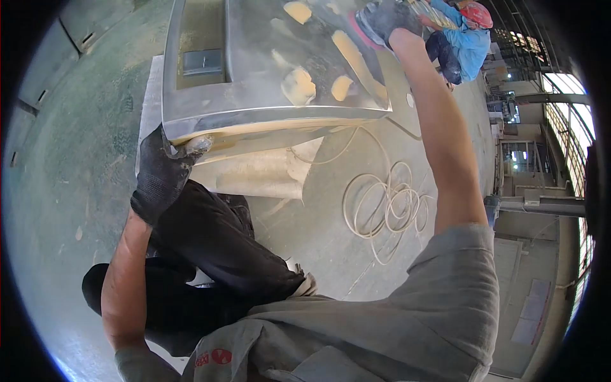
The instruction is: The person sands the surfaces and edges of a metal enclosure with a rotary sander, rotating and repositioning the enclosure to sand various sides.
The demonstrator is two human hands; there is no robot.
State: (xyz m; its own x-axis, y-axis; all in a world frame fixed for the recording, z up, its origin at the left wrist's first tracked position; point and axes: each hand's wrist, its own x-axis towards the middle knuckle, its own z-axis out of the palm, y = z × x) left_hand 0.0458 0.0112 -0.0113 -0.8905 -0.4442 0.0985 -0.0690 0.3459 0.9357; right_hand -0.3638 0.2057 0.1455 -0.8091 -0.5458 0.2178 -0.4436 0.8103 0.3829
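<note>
A grey metal panel (248, 38) with folded edges fills the top middle, with several yellowish filler patches (299, 87) on its face. My left hand (162, 172), in a dark knit glove, is closed round the panel's near left corner. Pale dusty material covers the tip at its thumb. My right hand (389, 20), also gloved, reaches to the panel's far right side. It is closed over a sander whose pink pad edge (364, 30) shows beside the fingers; the hand hides most of the tool.
A pale hose (385, 204) lies coiled on the grey-green floor (83, 165). Brown sheet material (261, 172) lies under the panel. Another person in blue with a red helmet (476, 16) crouches at the upper right. A recess with a latch plate (202, 62) is set in the panel.
</note>
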